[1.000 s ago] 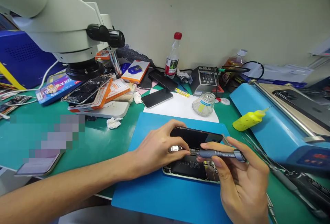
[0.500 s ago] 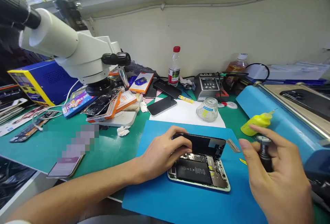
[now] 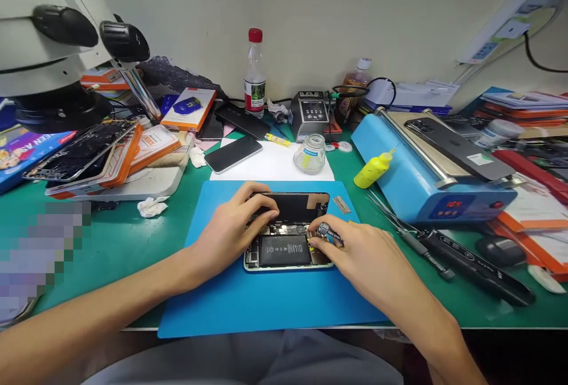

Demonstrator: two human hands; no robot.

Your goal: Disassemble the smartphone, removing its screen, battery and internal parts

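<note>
An opened phone point(image 3: 284, 250) lies on the blue mat, its black battery and inner boards facing up. Its screen point(image 3: 293, 207) stands tilted up along the far edge. My left hand point(image 3: 242, 216) is closed on the left end of that screen, thumb on the inner face. In my right hand point(image 3: 355, 243) is a small screwdriver point(image 3: 327, 231) with a dark handle and a pale end cap, tucked between the fingers. That hand's thumb and index fingertips are at the right part of the phone's inside; whether they pinch a small part there is too small to tell.
A blue heating plate point(image 3: 390, 178) carrying a phone stands to the right, with a yellow needle bottle point(image 3: 374, 169) beside it. Tweezers and a black pen-shaped tool point(image 3: 479, 267) lie in front. A glass jar point(image 3: 310, 155) stands behind the mat point(image 3: 266, 308); a microscope point(image 3: 48, 60) is at left.
My right hand has come left and down with the screwdriver, from beside the phone to its inside right part. My left hand still holds the screen up. The view has turned right.
</note>
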